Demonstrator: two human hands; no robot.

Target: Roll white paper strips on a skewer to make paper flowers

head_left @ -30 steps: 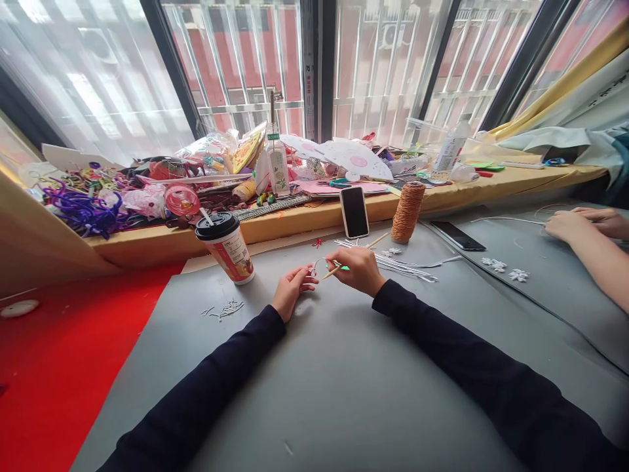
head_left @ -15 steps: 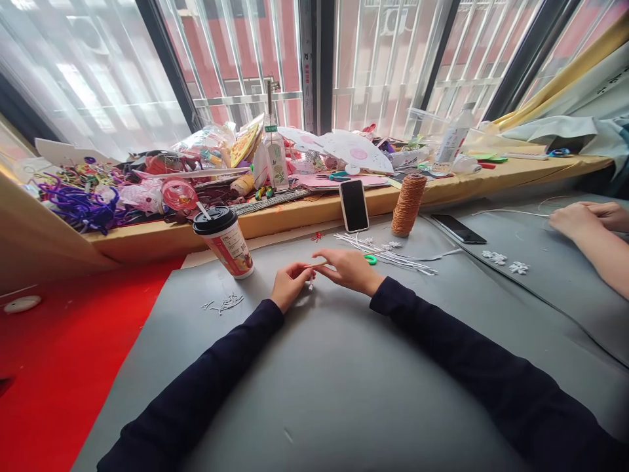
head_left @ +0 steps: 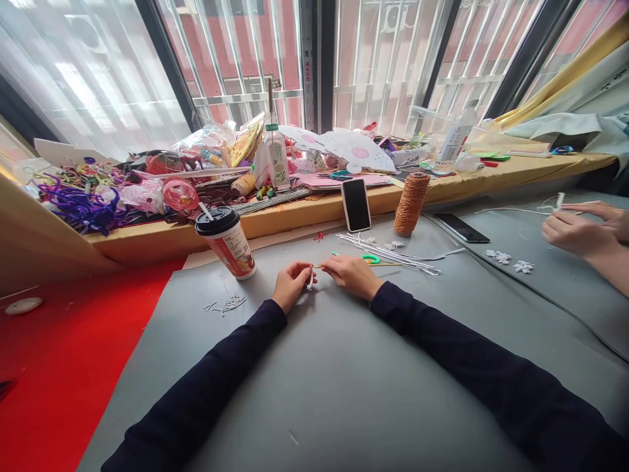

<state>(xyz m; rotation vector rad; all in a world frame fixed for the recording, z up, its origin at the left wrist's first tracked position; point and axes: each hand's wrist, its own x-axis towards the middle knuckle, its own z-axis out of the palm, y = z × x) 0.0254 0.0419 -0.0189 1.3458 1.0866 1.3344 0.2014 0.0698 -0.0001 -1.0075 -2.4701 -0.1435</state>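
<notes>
My left hand (head_left: 293, 286) is closed on a small white cord piece (head_left: 310, 284), which hangs below its fingertips over the grey table. Just to the right, my right hand (head_left: 354, 274) pinches a thin tan stick (head_left: 390, 264). The stick's tip meets the white cord at my left fingertips, and its other end sticks out beyond my right hand. Behind my right hand lie green-handled scissors (head_left: 371, 259) and a bundle of white cords (head_left: 413, 262). A small heap of cord scraps (head_left: 230, 304) is left of my left hand.
A lidded paper cup (head_left: 230, 246) stands at the left. Behind are an upright phone (head_left: 356, 206) and a brown twine spool (head_left: 411, 204). Rightward lie a flat phone (head_left: 460, 228), white knotted flowers (head_left: 523, 267) and another person's hands (head_left: 580, 229). A cluttered ledge (head_left: 304, 206) runs behind.
My right hand's fingers have closed in, and the stick now points rightward under it. The other person's hands have shifted, with a white cord end raised. The view has moved slightly.
</notes>
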